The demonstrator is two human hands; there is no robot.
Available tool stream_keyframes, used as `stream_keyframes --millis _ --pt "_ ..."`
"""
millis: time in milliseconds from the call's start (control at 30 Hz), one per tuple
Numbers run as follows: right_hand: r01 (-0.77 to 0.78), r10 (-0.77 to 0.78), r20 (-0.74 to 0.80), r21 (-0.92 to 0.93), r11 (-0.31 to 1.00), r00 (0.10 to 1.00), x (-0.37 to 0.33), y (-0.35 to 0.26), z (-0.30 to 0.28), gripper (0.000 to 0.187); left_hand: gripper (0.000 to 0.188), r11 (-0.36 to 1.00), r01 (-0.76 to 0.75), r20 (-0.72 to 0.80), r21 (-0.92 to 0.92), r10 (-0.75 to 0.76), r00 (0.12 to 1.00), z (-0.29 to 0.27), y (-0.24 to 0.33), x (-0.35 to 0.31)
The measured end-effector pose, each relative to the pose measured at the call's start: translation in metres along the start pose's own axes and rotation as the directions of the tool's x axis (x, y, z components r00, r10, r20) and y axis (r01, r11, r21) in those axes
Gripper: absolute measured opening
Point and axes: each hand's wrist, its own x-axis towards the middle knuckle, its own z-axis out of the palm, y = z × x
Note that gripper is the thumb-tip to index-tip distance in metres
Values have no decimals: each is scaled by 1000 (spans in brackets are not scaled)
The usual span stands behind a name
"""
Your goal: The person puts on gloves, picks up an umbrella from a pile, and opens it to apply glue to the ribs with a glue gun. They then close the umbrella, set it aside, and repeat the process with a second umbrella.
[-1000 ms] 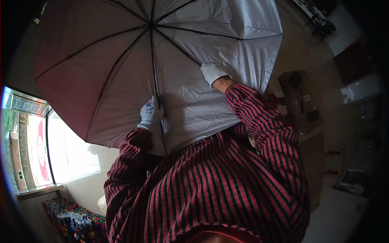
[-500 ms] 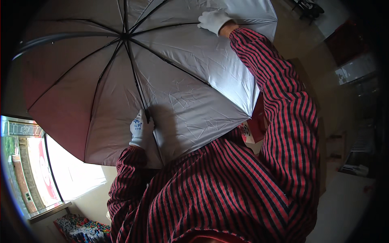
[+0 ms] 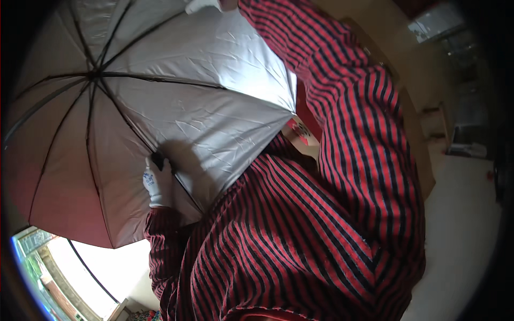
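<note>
Open umbrella (image 3: 176, 107) spreads above me, canopy filling ten to one o'clock. My gloved left hand (image 3: 158, 182) is closed around its dark handle (image 3: 158, 159). My right hand (image 3: 202, 5), at twelve o'clock, touches the canopy's far edge; its grip cannot be told. Window (image 3: 64, 273) lies at seven o'clock.

Window (image 3: 59, 278) low at near left, bright daylight, green and a red-white building outside. Brown wooden furniture (image 3: 412, 134) on the right. Pale floor (image 3: 460, 241) at near right. Grey object (image 3: 466, 128) far right, blurred. Red-and-white patterned item (image 3: 300, 131) in the middle.
</note>
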Motion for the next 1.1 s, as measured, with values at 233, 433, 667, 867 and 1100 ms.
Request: stream_keyframes --millis 233,433,667,867,1100 --pt "85 281 -512 580 810 811 -175 51 -74 22 37 965 -45 -33 -258 38 999 -8 19 0" --pt "-267 563 147 -766 585 813 -363 150 30 32 32 919 -13 5 -395 17 1000 -8 23 -1" --pt "-979 966 209 -99 176 153 -448 195 259 53 28 938 77 25 -337 -73 997 -20 17 -4" --pt "-939 962 -38 -232 253 269 -479 187 274 36 24 900 84 11 -427 -87 996 -22 47 0" --pt "-776 919 82 -509 372 386 -441 209 221 37 26 900 53 -82 -432 -98 992 -8 22 3"
